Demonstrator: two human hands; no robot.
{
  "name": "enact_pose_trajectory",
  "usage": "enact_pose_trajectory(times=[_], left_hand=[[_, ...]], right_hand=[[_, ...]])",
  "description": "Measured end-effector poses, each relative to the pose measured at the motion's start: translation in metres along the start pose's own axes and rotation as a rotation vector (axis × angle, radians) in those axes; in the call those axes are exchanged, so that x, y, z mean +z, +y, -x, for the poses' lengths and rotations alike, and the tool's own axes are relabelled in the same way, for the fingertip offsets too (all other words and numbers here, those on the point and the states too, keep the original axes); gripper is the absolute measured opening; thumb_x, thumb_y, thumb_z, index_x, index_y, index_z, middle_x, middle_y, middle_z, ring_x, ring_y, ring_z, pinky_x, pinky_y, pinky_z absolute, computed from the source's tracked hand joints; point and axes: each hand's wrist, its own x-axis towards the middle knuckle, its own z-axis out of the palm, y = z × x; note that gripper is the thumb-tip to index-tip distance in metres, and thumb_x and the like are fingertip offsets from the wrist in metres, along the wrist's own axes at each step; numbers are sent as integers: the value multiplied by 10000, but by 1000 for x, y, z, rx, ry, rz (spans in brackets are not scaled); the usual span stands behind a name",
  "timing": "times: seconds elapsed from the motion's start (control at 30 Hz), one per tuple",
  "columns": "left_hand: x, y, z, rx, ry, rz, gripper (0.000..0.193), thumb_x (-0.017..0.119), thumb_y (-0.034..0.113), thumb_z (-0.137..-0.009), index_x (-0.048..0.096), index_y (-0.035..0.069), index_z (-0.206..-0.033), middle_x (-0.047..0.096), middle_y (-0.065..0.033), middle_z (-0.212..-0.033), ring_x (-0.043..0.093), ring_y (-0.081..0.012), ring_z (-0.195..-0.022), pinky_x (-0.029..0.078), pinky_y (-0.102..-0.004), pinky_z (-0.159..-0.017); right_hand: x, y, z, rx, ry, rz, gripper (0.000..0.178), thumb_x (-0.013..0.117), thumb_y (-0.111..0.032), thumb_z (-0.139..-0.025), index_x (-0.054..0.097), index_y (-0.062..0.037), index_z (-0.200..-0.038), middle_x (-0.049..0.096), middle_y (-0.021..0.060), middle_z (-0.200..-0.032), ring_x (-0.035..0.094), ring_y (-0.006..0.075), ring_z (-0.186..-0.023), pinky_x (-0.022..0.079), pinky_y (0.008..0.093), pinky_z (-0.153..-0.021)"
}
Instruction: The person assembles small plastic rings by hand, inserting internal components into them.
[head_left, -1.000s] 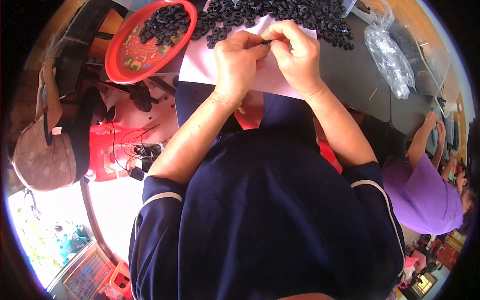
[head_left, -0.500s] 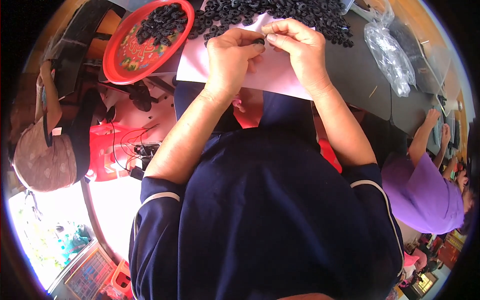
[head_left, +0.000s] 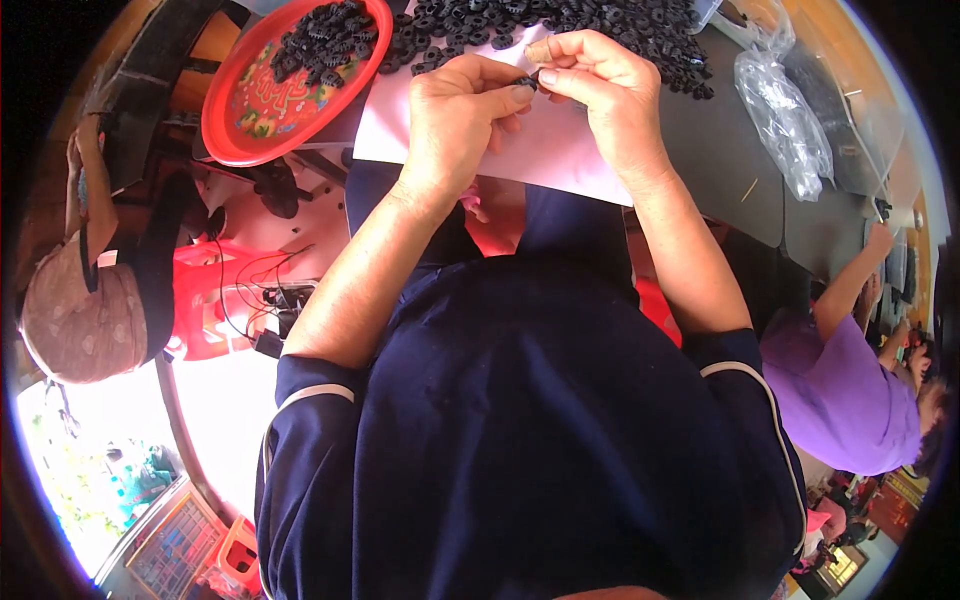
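Observation:
A small black plastic part [head_left: 525, 82] sits between the thumb and fingers of my left hand [head_left: 450, 120], which is closed on it; those fingers hide most of its shape. Thumb and fingers of my right hand [head_left: 615, 88] pinch at the part's right edge, with the index finger raised above it. Both hands are over a pale pink sheet [head_left: 570, 160] on the dark table. Beyond them spreads a pile of similar black parts [head_left: 600, 22], some lying loose on the sheet's far end.
At left a red round tray [head_left: 222, 140] holds more black parts. Clear plastic bags [head_left: 785, 120] lie at right, near a thin yellowish stick [head_left: 749, 190]. A person in purple [head_left: 840, 400] works at far right; another in brown [head_left: 85, 310] is at left. Wires [head_left: 250, 290] hang below left.
My right hand has shifted slightly right, and its thumb now meets the black part's edge, where a small gap showed before. My left hand stays nearly in place.

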Motion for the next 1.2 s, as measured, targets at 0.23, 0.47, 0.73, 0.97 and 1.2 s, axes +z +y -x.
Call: enact_pose_trajectory(times=[0.23,0.47,0.73,0.97,1.2], left_hand=[[2,-2,2,6,42,30,138,679,3,-818,657,-49,-944,669,-76,-743,580,-75,-567,410,-196,-432],[6,-1,5,24,61,-76,161,662,38,-858,647,-50,-992,668,-68,-774,556,-69,-584,400,-185,-460],[6,-2,6,28,68,-66,162,650,37,-869,644,-48,-1007,673,-72,-785,557,-68,-587,401,-188,-463],[4,-2,4,25,52,-32,167,689,51,-833,653,-37,-970,672,-50,-762,575,-61,-599,433,-189,-460],[2,0,6,29,31,-2,158,658,49,-875,650,-37,-1008,669,-66,-790,550,-60,-601,397,-182,-470]], right_hand=[[-2,-7,-5,1,-99,109,146,636,22,-819,696,-4,-949,711,32,-856,635,78,-757,509,225,-684],[6,-4,-3,-197,-29,386,148,621,42,-807,687,-12,-927,723,106,-851,704,166,-784,539,269,-703],[5,-2,-3,-223,-31,340,187,600,80,-771,686,-6,-913,721,108,-850,703,181,-784,542,275,-707],[5,-2,-6,-195,-27,319,171,594,46,-787,691,-10,-917,720,103,-839,697,175,-772,535,275,-703],[-3,-7,-10,-186,-128,334,199,557,43,-779,687,-8,-920,724,93,-860,694,157,-803,532,272,-732]])
